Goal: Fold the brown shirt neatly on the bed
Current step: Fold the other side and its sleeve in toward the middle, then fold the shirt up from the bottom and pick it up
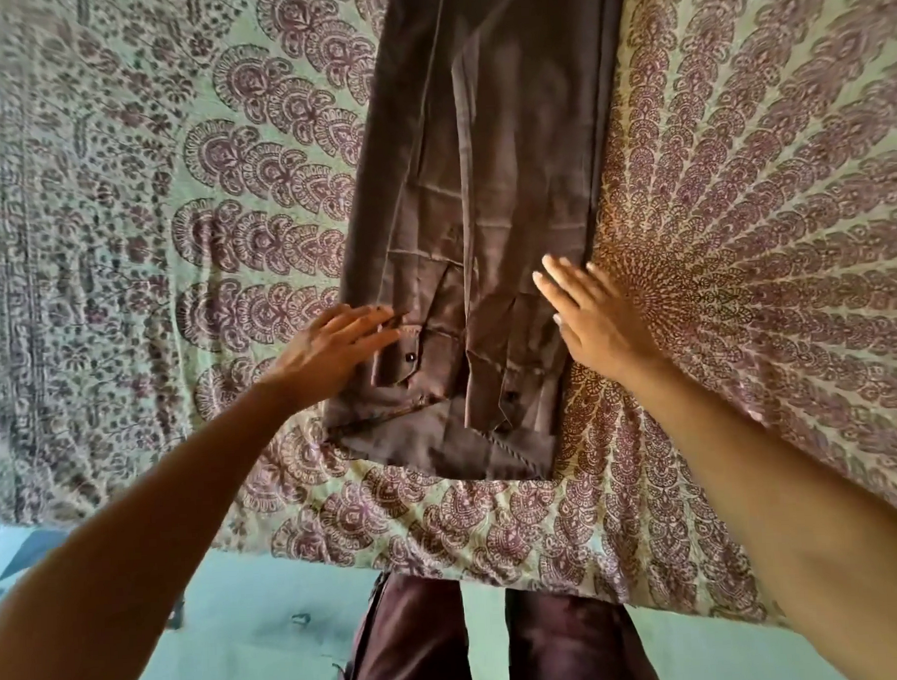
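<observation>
Nearest the camera, legs: person's legs point(490, 641) in dark maroon trousers are standing on a pale green floor point(253, 620), right up against the bed edge.
Arms: both bare forearms are reaching forward from the bottom corners, over the bed.
Bed: bed point(124, 251) is wearing a pale green cover printed with maroon fan and floral motifs; near edge is running across the lower part of the frame.
Left hand: left hand point(328, 350) is lying open, palm down, fingers spread; fingertips are touching the shirt's left edge just beside a cuff.
Right hand: right hand point(595, 323) is also open and flat, fingers extended together; it is sitting at the shirt's right edge, partly over the cover. Not gripping anything.
Brown shirt: brown shirt point(486, 194) is lying flat on the bed, centre of frame, folded lengthwise into a long narrow strip running away from the person, far end going out of view at the top.
Cuffs: two sleeve cuffs with dark buttons point(409, 357) are resting on top of the strip at its near end, between the hands.
Creases: lengthwise folds are showing down the strip.
</observation>
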`<move>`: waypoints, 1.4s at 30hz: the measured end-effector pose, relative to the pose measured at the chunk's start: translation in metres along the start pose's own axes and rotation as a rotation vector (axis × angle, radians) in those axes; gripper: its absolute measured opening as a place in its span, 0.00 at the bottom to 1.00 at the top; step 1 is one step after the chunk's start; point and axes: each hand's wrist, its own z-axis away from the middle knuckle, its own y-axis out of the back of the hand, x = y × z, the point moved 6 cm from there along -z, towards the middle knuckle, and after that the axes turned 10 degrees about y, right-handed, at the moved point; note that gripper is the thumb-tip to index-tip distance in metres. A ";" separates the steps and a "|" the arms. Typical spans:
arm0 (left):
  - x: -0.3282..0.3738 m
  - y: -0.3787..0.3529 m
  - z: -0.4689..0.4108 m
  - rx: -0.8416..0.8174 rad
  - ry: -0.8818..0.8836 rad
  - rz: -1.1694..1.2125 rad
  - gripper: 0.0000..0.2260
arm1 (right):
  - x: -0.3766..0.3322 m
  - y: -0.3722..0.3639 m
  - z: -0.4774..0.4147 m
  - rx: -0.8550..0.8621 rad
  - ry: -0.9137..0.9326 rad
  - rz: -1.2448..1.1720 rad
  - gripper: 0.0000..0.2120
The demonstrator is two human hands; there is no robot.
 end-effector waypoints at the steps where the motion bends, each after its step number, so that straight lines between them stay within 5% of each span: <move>1: -0.006 -0.008 0.006 -0.021 -0.072 -0.064 0.38 | -0.010 -0.005 0.012 -0.024 0.047 0.030 0.31; 4: -0.014 -0.026 0.017 -0.026 -0.296 -0.246 0.46 | -0.039 -0.018 0.044 -0.110 0.145 0.109 0.42; 7: -0.010 -0.032 0.018 0.008 -0.441 -0.353 0.43 | -0.061 -0.034 0.067 -0.167 0.220 0.166 0.46; 20: -0.017 -0.037 0.013 -0.032 -0.845 -0.390 0.54 | -0.082 -0.034 0.059 -0.048 0.374 0.264 0.34; 26: -0.011 -0.028 0.007 -0.025 -0.869 -0.333 0.31 | -0.082 -0.050 0.062 -0.101 0.219 0.244 0.37; 30: -0.002 -0.025 0.006 -0.075 -0.657 -0.150 0.26 | -0.085 -0.046 0.063 -0.087 0.120 0.041 0.35; 32: -0.007 -0.015 -0.002 -0.113 -0.390 0.122 0.20 | -0.086 -0.031 0.060 0.006 0.010 -0.186 0.31; 34: -0.022 -0.006 -0.009 -0.181 -0.033 0.508 0.21 | -0.080 -0.013 0.059 0.117 -0.289 -0.482 0.26; 37: -0.040 0.015 -0.019 -0.170 0.229 0.939 0.23 | -0.070 0.013 0.050 0.407 -0.640 -0.957 0.15; 39: -0.050 0.039 -0.034 -0.089 0.336 1.174 0.20 | -0.055 0.036 0.035 0.628 -0.673 -1.115 0.19; 42: -0.069 0.065 -0.068 0.035 0.516 1.459 0.15 | -0.024 0.071 0.006 0.840 -0.711 -1.226 0.11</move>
